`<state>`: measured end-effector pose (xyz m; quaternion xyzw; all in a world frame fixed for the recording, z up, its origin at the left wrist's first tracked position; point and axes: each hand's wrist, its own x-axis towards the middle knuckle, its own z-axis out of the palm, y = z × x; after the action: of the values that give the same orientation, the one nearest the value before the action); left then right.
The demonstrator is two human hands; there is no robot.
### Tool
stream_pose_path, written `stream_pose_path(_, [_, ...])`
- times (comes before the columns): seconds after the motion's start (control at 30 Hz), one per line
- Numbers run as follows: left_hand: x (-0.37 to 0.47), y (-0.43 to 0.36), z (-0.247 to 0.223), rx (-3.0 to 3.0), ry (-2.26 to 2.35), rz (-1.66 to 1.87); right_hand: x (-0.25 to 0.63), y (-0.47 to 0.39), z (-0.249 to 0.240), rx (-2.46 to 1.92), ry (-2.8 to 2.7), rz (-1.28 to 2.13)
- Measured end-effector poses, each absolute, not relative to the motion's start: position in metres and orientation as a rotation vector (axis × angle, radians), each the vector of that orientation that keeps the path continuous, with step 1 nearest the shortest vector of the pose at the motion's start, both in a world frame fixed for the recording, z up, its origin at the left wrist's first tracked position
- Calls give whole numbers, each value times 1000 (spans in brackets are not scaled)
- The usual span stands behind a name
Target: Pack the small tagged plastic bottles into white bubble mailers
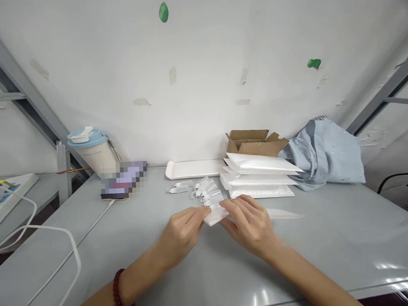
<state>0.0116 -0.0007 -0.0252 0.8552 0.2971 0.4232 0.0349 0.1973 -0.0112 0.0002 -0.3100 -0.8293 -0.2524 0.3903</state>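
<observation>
My left hand (185, 230) pinches the left edge of a small white envelope-like piece (216, 215) over the middle of the table. My right hand (250, 223) grips its right side, thumb below and fingers on top. A thin white strip (283, 213) shows beyond my right hand; whether it belongs to the same piece is hidden. Just behind my fingers lie several small clear tubes (205, 191) with thin loops at their ends. To their left rest two more clear tubes (180, 187).
Several white padded envelopes (262, 179) are stacked right of the tubes. A white envelope (198, 169) lies by the wall. Behind the stack are an open cardboard box (257, 144) and a light blue cloth bag (329, 154). A phone (124, 180), white cable (95, 221) and cup (95, 151) are left.
</observation>
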Motion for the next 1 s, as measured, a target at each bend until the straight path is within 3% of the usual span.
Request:
stream_pose_path(0.13, [37,-8,-14,1982,1173,957,203,-6,5,-864,-2005,-590])
stream_pose_path(0.3, [79,-4,1,1356,1045,558,229,21,1,-1128,-2092,-329])
stream_pose_path(0.47, [107,5,-4,1032,1030,454,248,33,4,-1508,-2133,-94])
stream_pose_path(0.83, [92,12,-11,1155,1130,598,252,35,0,-1744,-2344,62])
stream_pose_path(0.93, [58,41,-7,2023,1379,675,252,33,2,-1785,-2321,38])
stream_pose_path(1.0, [31,67,-4,2217,1486,727,249,31,5,-1799,-2305,30])
